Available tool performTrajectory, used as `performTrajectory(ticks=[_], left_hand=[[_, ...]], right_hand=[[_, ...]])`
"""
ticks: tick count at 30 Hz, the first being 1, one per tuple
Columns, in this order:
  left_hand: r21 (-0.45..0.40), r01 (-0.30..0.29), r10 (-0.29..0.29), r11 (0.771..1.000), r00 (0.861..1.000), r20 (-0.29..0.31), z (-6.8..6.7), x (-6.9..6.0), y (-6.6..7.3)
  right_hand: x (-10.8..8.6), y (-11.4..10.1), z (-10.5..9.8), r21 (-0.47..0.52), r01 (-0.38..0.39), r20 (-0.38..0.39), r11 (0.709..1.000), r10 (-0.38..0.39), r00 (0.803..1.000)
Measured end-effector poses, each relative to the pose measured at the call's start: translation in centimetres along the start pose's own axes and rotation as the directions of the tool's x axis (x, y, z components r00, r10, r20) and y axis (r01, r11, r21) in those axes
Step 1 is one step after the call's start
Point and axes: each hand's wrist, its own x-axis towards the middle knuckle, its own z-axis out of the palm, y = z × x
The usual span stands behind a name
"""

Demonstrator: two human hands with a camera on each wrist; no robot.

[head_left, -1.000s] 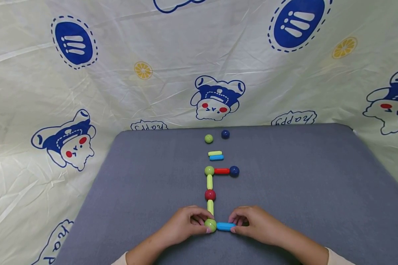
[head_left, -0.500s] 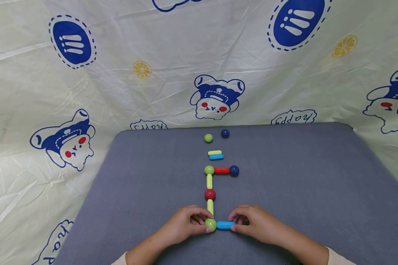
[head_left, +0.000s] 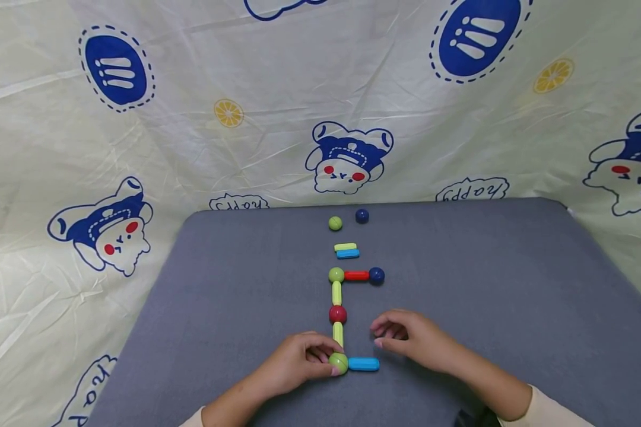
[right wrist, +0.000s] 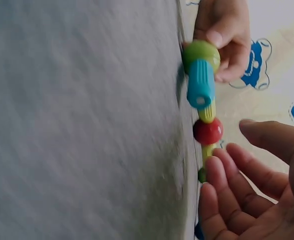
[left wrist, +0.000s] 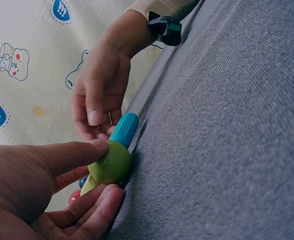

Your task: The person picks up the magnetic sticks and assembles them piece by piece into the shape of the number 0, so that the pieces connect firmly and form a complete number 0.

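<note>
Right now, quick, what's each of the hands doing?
Left hand: closed, holding the nearest green ball.
Right hand: open, holding nothing.

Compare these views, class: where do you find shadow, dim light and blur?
Head view: mostly crisp, with a soft shadow on the grey cloth below the right hand; left wrist view: dimmer, though the cloth's weave shows; right wrist view: cloth smeared, the blue rod clearer-edged, the backdrop bright at upper right.
</note>
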Motion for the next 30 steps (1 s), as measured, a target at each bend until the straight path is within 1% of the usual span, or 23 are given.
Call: performTrajectory(ticks=[3,7,11,15,18,22,26,30], left_hand=[[0.003,0.002,-0.002,1.0,1.0,0.001,0.0,0.0,0.0],[0.006,0.0,0.0,1.0,1.0,0.004,-0.1,0.0,-0.1],[0.004,0.005,-0.005,1.0,1.0,0.012,-0.2,0.0,-0.1],[0.002,0.007,-0.007,1.0,1.0,0.018,-0.2,0.0,-0.1],[-0.001,0.007,-0.007,1.0,1.0,0.021,-0.2,0.0,-0.2],[-0.001,0.005,-0.005,1.0,1.0,0.022,-0.3,0.1,-0.2],[0.004,0.006,-0.006,1.0,1.0,0.021,-0.2,0.0,-0.1],[0.009,0.014,-0.014,1.0,1.0,0.017,-0.2,0.0,-0.1]], right_hand=[[0.5,0.4,-0.7,0.022,0.009,-0.067,1.0,-0.007,0.998],[1.4,0.8,-2.0,0.026,0.013,-0.162,1.0,-0.009,0.987],[2.6,1.2,-3.4,0.023,0.016,-0.256,1.0,-0.01,0.967],[4.1,1.8,-4.8,-0.019,0.042,-0.331,0.999,-0.046,0.943],[5.4,2.5,-5.9,-0.058,0.039,-0.351,0.998,-0.057,0.935],[7.2,3.4,-7.0,-0.082,0.009,-0.348,0.997,-0.037,0.937],[9.0,4.1,-7.9,-0.077,-0.016,-0.348,0.997,-0.012,0.937],[10.6,4.5,-8.7,-0.042,-0.052,-0.339,0.998,0.034,0.94]])
